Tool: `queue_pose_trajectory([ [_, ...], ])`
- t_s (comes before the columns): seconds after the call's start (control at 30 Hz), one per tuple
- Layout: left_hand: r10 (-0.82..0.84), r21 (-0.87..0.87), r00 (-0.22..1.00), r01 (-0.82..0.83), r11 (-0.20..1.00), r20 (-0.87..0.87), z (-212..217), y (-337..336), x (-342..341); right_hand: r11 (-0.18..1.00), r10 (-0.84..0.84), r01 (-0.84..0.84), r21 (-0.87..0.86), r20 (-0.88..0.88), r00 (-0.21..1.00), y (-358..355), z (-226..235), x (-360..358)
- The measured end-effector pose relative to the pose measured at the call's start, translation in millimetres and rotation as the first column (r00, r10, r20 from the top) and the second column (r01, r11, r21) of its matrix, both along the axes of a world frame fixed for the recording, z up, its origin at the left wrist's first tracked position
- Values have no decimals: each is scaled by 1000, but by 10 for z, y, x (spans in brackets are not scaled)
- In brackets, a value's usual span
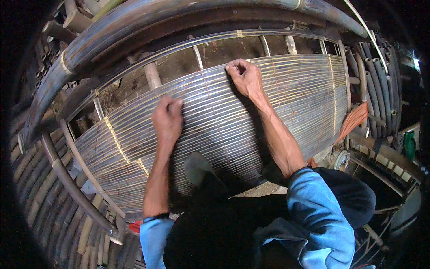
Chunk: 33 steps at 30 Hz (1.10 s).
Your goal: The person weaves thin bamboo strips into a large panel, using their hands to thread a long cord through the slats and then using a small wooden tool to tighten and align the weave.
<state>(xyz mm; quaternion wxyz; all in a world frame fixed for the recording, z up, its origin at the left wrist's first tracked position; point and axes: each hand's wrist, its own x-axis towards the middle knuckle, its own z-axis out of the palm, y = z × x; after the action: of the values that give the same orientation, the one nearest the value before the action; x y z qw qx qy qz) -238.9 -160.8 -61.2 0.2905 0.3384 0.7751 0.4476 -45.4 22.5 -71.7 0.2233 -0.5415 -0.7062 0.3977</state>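
A wide panel of thin split-bamboo slats (pixel 215 105) lies in front of me, crossed by thin reddish threads. Over its left-middle part hovers my left hand (pixel 168 119), its fingers curled and thumb against them, slightly blurred. Farther right, my right hand (pixel 246 78) is at the panel's far edge, thumb and forefinger pinched together. Whatever either pinch holds is too small or hidden to make out. My knee or shoe (pixel 198 168) shows on the panel's near part, and its shadow and my arms' shadows darken the slats.
A wooden frame (pixel 92 186) borders the panel. A thick bamboo pole (pixel 148 22) arches across the far side. Orange-brown strands (pixel 354 121) hang at the right corner. Stacked bamboo poles (pixel 378 94) stand at right; more bamboo poles (pixel 49 184) lie at left.
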Motion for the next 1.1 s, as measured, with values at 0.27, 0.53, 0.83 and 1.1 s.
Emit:
queue_pose_trajectory([
  [0.27, 289, -297, 949, -242, 924, 127, 864, -2113, -1156, 997, 76, -74, -19, 78, 994, 196, 32, -86],
  [0.53, 504, -287, 585, -785, 548, -636, 1263, -4585, -2214, 900, 294, -284, 329, 22, 956, 149, 33, -385],
  [0.83, 36, -329, 415, -768, 549, -909, 1023, -3701, -1861, 721, 567, -582, 375, 163, 807, 27, -179, -692],
  [1.1, -18, 40, 727, 62, 997, -686, 272, -319, -446, 837, 446, -418, 353, 3, 895, -138, -13, -807],
])
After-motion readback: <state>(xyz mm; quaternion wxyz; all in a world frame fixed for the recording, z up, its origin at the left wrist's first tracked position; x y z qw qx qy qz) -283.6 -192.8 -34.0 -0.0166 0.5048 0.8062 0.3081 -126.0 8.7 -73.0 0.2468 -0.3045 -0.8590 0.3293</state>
